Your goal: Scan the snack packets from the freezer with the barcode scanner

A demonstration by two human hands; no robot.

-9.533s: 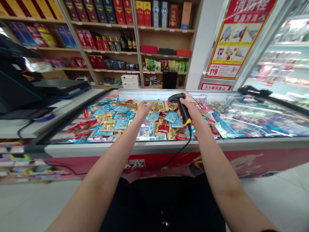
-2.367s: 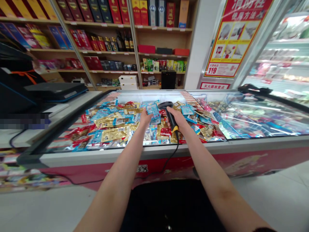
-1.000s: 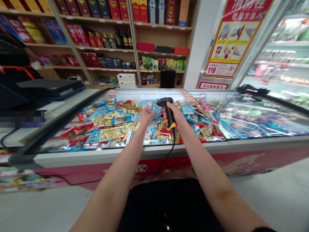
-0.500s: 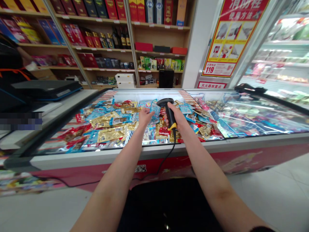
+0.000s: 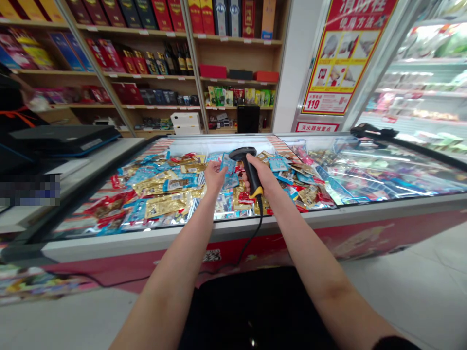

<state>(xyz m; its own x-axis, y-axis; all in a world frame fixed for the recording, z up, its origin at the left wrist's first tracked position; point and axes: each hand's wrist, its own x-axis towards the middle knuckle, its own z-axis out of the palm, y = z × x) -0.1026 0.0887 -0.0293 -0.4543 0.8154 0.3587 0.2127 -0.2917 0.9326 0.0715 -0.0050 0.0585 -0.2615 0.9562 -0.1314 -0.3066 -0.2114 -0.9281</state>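
In my right hand (image 5: 258,174) is a black and yellow barcode scanner (image 5: 250,171), held upright by its handle with the fingers wrapped round it. Its head tips over toward my left hand (image 5: 215,176). That hand pinches a light blue snack packet (image 5: 229,170) at its left edge, just beside and partly under the scanner's head. Below both hands lie many snack packets (image 5: 170,204), gold, blue and red, spread over the glass top of a chest freezer. The scanner's cord (image 5: 251,238) hangs down over the freezer's front edge.
The freezer's pale front rim (image 5: 292,221) runs across before me. At left stands a counter with a flat black device (image 5: 69,138); a person (image 5: 14,97) is behind it. Shelves of boxes and bottles (image 5: 178,58) line the back. A red fire-hydrant poster (image 5: 339,58) hangs at right.
The view has shifted slightly, so the surroundings sit a little further left. Both hands keep their grip, with the packet and scanner close together as before.
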